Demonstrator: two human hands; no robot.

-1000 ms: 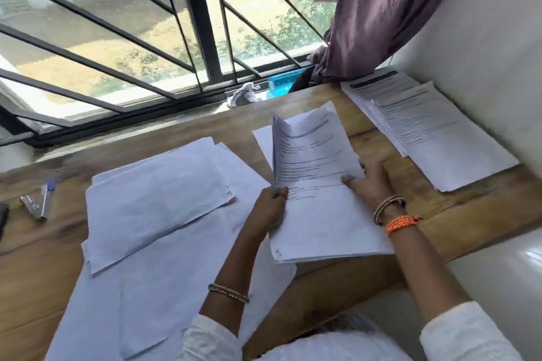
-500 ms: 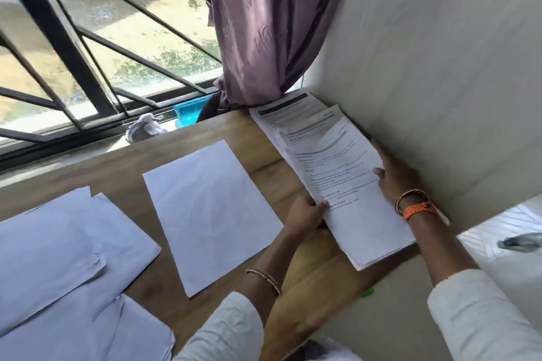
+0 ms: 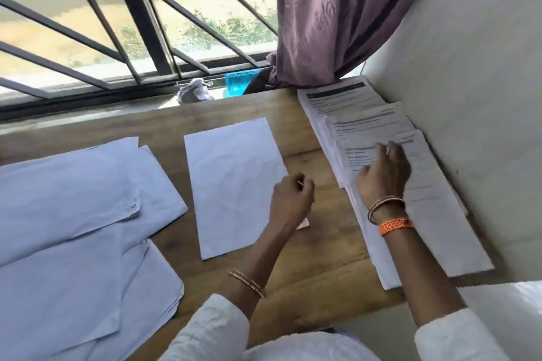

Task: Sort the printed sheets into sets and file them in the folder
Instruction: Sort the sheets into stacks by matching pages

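Wooden desk (image 3: 308, 267) under a barred window, seen from above, white wall at 3 o'clock. Nearest, at 6 o'clock: white sleeves (image 3: 217, 328) and two forearms, thin bangles on the left wrist, bangles and an orange woven band (image 3: 396, 225) on the right. At 8 to 9 o'clock: loose spread of blank-side-up sheets (image 3: 73, 214), overlapping, lower edge cut off by the frame. At centre: single blank sheet (image 3: 234, 184) lying flat, apart from the spread. Left hand (image 3: 290, 202) over that sheet's right edge, fingers loosely curled, holding nothing that can be made out; contact with the sheet not clear. At 2 to 3 o'clock, along the wall: stack of printed sheets (image 3: 425, 228), text side up, fanned in steps toward the window. Right hand (image 3: 384, 173) on the top printed sheet, fingers bent, tips pressing down on the paper. Hands apart, bare wood between them. Farther, at 12 o'clock on the sill: crumpled pale cloth (image 3: 195, 92), blue plastic container (image 3: 237, 83) just beside it. Farthest: dark window bars (image 3: 137, 14) and mauve curtain (image 3: 337, 14) hanging at 1 o'clock, hem near the far end of the printed stack.
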